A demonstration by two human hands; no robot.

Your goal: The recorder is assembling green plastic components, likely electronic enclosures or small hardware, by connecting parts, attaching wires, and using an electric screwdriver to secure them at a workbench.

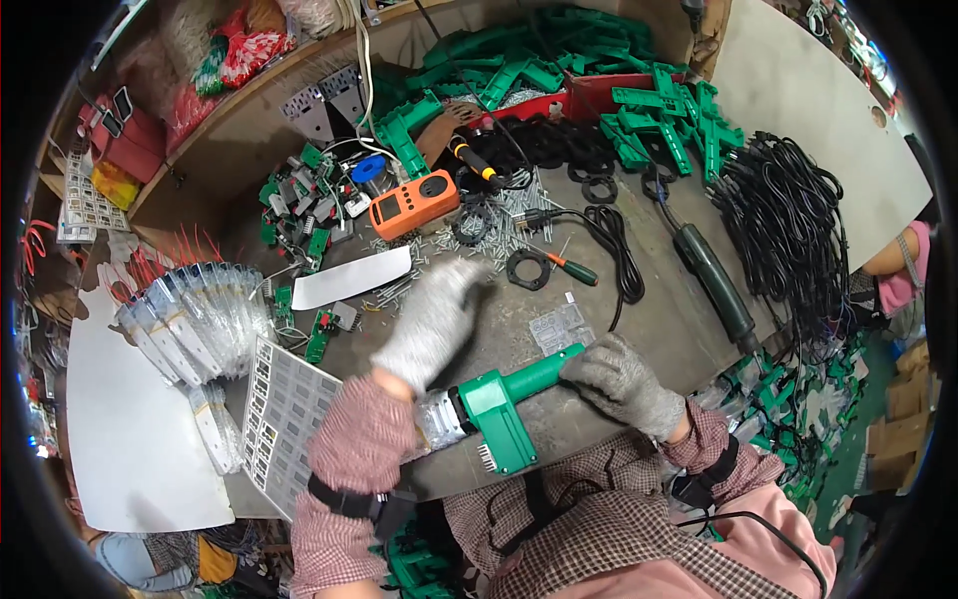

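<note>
My right hand (621, 381), in a grey knit glove, grips the handle end of a green plastic tool body (504, 399) that lies across the near edge of the workbench (659, 329), its metal plate end (439, 419) pointing left. My left hand (431, 317), also gloved, is blurred and hovers above the bench beyond the tool, reaching toward a scatter of small screws (499, 235). It holds nothing that I can see.
An orange meter (413, 204), a small green-handled screwdriver (571, 268), black rings (527, 268), a dark green power screwdriver (715, 282), coiled black cables (788, 220) and piles of green plastic parts (659, 125) cover the bench. Bagged parts (190, 319) and a label sheet (284, 409) lie at left.
</note>
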